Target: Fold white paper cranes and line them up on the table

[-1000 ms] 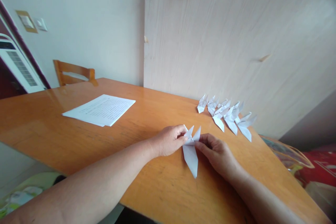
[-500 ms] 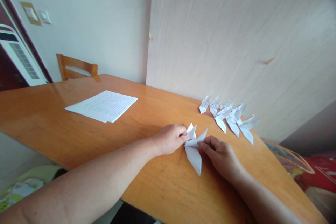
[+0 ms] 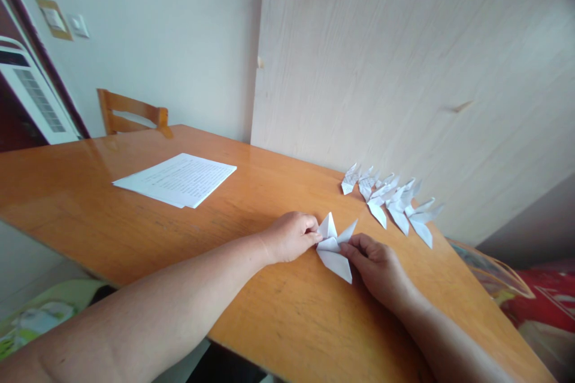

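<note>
Between my hands, just above the wooden table (image 3: 269, 311), is a white origami crane (image 3: 335, 260) with pointed flaps. My left hand (image 3: 294, 236) pinches its left side between thumb and fingers. On the opposite side, my right hand (image 3: 371, 260) grips it near the centre, thumb and fingertips closed on the paper. One flap stands up at the back, another slants up to the right, and a broad one spreads toward me. My fingertips partly hide the folds.
Several folded white paper cranes (image 3: 398, 209) stand in a row along the table's far right edge. A stack of printed sheets (image 3: 179, 179) lies at the left. Beyond are a wooden chair (image 3: 135, 114) and a pale board (image 3: 381, 72) against the wall.
The crane's broad front flap has risen and swung right, looking shorter than before. The rear flaps now show as one wider point. Both hands keep their hold almost in place.
</note>
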The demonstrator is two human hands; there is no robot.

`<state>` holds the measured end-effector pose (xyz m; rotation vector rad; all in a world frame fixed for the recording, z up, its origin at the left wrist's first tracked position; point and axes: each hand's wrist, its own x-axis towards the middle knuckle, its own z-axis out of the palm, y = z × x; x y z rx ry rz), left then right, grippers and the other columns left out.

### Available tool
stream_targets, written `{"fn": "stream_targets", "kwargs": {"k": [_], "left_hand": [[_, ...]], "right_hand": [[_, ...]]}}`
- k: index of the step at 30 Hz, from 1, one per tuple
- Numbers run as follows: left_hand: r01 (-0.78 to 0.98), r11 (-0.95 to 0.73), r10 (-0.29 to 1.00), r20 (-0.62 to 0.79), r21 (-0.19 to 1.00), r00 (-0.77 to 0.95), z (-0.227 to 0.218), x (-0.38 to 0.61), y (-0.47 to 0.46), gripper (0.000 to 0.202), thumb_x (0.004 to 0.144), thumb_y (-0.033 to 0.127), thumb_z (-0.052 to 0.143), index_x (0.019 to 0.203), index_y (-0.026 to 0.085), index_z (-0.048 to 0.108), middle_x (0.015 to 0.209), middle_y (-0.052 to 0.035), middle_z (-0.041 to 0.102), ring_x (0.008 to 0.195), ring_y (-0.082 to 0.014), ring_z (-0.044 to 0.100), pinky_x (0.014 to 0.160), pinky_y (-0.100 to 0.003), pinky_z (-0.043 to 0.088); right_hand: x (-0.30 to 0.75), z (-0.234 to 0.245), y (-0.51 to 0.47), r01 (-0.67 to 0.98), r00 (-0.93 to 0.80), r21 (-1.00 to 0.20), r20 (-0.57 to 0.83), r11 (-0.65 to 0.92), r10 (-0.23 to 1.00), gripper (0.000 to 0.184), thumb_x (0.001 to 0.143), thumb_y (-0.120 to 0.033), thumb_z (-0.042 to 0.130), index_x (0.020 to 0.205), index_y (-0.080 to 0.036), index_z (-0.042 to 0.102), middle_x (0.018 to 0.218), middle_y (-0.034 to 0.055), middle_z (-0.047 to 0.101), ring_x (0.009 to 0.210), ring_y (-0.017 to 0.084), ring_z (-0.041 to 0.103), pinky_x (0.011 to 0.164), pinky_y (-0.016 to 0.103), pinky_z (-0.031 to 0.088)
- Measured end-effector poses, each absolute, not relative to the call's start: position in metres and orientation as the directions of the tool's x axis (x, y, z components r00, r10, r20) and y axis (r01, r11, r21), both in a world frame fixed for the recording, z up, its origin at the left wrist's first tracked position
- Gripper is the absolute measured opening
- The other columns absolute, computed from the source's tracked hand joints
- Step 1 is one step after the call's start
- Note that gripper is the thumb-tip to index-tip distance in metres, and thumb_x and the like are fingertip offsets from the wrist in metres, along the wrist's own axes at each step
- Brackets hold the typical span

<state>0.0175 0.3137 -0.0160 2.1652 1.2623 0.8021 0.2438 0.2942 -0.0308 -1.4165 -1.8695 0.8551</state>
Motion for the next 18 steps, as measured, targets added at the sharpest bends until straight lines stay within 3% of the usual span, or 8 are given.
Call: {"fn": "stream_targets", "kwargs": {"k": [12, 18], "left_hand": [[0.587, -0.471, 0.876, 0.269, 0.659, 0.401, -0.0163, 0.0202, 0.3132, 0.027, 0.088, 0.035, 0.056, 0.067, 0.018, 0.053, 0.065, 0.0027, 0.057, 0.062, -0.0122, 0.051, 0.054, -0.025, 0.030], [0.492, -0.502, 0.853, 0.313, 0.711, 0.418, -0.0125, 0.0209, 0.3092, 0.011, 0.084, 0.028, 0.062, 0.089, 0.019, 0.063, 0.091, -0.0012, 0.070, 0.082, -0.0163, 0.063, 0.071, -0.026, 0.045]], "right_hand": [[0.2407, -0.0276, 0.2926, 0.530, -0.248, -0.808, 0.143, 0.258, 0.958, 0.027, 0.091, -0.047, 0.055, 0.088, -0.021, 0.063, 0.074, -0.0001, 0.064, 0.069, 0.017, 0.055, 0.061, 0.028, 0.043], [0.2413, -0.0270, 0.2892, 0.493, -0.247, -0.816, 0.199, 0.300, 0.948, 0.031, 0.088, -0.049, 0.059, 0.101, -0.021, 0.064, 0.081, 0.0028, 0.065, 0.071, 0.019, 0.060, 0.063, 0.031, 0.047]]}}
